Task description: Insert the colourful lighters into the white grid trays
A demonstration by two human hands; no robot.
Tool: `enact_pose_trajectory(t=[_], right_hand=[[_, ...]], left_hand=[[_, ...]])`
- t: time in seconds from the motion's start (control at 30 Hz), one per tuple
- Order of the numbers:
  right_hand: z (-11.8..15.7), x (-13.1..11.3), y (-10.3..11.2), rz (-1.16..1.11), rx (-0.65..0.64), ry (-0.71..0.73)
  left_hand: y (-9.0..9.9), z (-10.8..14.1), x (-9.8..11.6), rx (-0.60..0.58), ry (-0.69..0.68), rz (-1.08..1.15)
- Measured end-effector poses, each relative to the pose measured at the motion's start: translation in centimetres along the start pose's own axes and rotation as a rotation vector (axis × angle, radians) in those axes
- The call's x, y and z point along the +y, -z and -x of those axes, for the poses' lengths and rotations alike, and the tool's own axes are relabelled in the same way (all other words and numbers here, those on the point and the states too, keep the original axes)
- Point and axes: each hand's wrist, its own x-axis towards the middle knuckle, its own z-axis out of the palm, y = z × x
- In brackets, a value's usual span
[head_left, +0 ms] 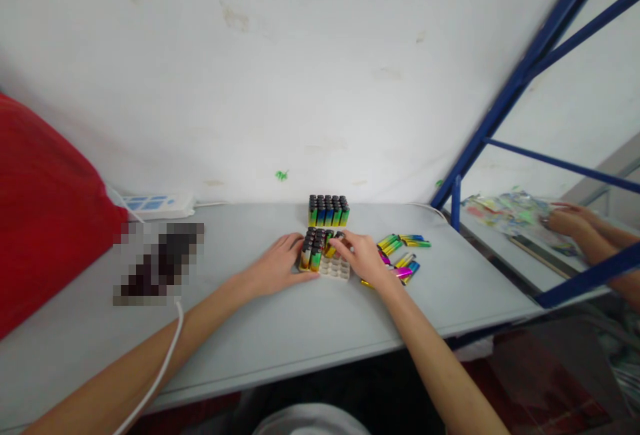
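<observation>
A pale tray [336, 268] with round hollows lies on the table before me. Its left part bears several upright, battery-like cylinders [315, 260] with black tops and shiny green, yellow and orange bodies. My left hand [280, 265] grips the tray's left side, thumb along the front edge and fingers behind. Over the tray's right part, my right hand [361, 255] pinches a tilted yellow battery-like cylinder [331, 248]; the fingers partly cover it. To the right of that hand, more such cylinders [411, 268] lie loose in yellow, green, blue and magenta, some behind my wrist.
A block of upright cylinders [329, 212] stands by the wall. On the left are a white power strip [157, 205], a blurred dark object [163, 262], a white cable [175, 335] and a red bag [45, 215]. A blue frame [480, 135] and another person's hands [570, 222] are right.
</observation>
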Motion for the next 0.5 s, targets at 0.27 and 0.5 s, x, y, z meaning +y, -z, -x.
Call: enact_pose_trajectory(t=[0.27, 0.5], right_hand=[[0.14, 0.62, -0.29, 0.052, -0.071, 0.042], [-0.21, 0.55, -0.34, 0.290, -0.109, 0.023]], left_hand=[[0.16, 0.00, 0.18, -0.012, -0.004, -0.018], [0.17, 0.00, 0.12, -0.007, -0.017, -0.006]])
